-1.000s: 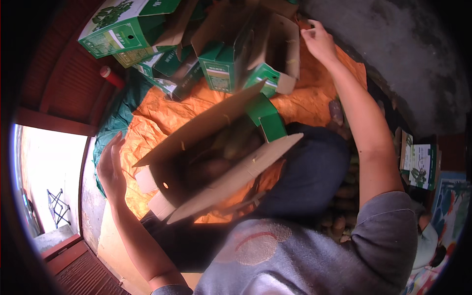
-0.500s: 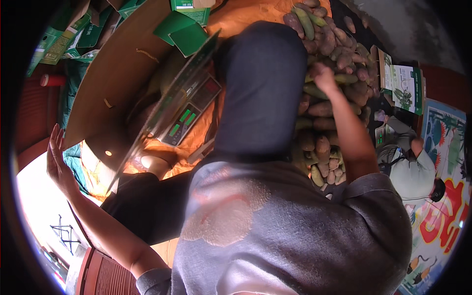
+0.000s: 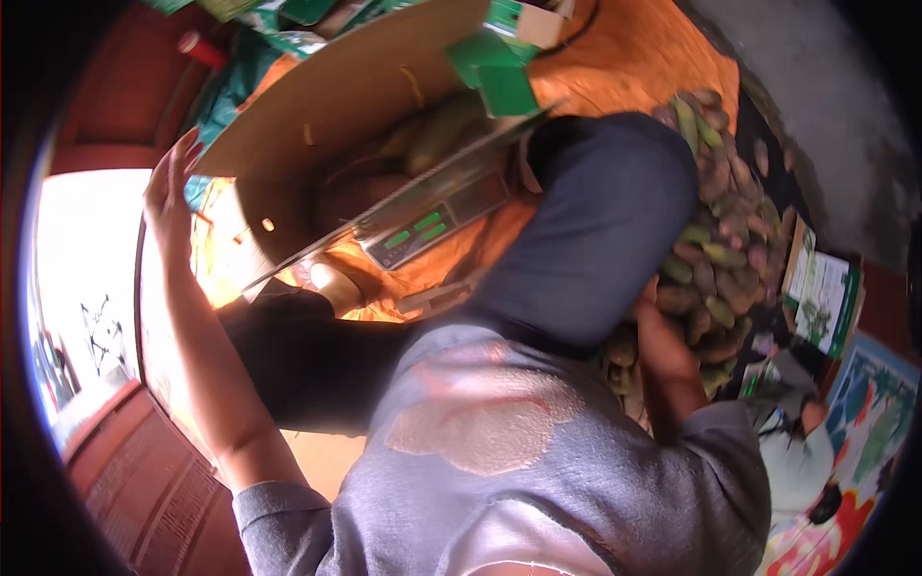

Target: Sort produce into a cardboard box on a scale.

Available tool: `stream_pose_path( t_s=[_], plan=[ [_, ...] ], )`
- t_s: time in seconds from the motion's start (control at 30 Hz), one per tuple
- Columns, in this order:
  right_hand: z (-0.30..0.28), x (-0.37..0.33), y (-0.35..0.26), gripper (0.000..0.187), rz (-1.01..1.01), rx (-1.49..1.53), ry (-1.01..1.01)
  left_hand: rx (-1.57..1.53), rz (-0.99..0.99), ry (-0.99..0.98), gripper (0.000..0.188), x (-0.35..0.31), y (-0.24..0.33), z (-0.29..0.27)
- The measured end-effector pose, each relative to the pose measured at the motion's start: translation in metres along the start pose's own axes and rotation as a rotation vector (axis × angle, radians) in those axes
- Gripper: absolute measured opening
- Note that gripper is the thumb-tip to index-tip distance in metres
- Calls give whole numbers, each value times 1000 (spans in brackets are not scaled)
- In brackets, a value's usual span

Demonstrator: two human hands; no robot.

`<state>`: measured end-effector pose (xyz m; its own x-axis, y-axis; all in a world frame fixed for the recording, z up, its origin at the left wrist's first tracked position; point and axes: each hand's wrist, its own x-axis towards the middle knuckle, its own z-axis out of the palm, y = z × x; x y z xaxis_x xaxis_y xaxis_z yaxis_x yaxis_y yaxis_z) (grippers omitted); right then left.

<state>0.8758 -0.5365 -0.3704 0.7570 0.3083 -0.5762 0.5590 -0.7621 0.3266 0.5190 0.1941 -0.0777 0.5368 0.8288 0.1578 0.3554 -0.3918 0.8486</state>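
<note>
My left hand (image 3: 171,187) is raised beside the near-left edge of a large cardboard box (image 3: 346,91), fingers stretched out and holding nothing. Whether it touches the cardboard I cannot tell. Inside the shadowed box lie some long greenish and brown tubers (image 3: 442,134). My right hand (image 3: 648,294) reaches down at the near side of a big pile of reddish-brown and green tubers (image 3: 730,226). My bent knee hides most of that hand, so its fingers do not show. A digital scale (image 3: 415,236) with green lit displays sits against the box's near flap.
An orange sheet (image 3: 629,58) covers the floor under the box and pile. Green-and-white cartons (image 3: 828,300) stand at the right. A co-worker (image 3: 795,461) in a pale top is beyond them. A red cylinder (image 3: 200,48) lies at the upper left.
The whole view has turned, shifting the box and pile rightward. My right hand has moved from the middle of the pile to its near side, behind my knee. My left hand stays outstretched by the box.
</note>
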Motion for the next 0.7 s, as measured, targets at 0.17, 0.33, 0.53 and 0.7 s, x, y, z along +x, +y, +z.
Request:
stream_pose_path(
  t_s=[0.17,0.33,0.53,0.7],
  plan=[
    [-60,-13,-21,70,193,360,87,-31,60,-9,36,4,3,-10],
    [-68,-3,60,64,-20,265,94,-19,66,-84,38,17,15,-10],
    [-218,11,126,56,117,959,444,126,89,-220,30,-1,37,-11],
    [-432,-49,41,59,-264,936,885,364,279,-252,28,-3,31,-1]
  ],
)
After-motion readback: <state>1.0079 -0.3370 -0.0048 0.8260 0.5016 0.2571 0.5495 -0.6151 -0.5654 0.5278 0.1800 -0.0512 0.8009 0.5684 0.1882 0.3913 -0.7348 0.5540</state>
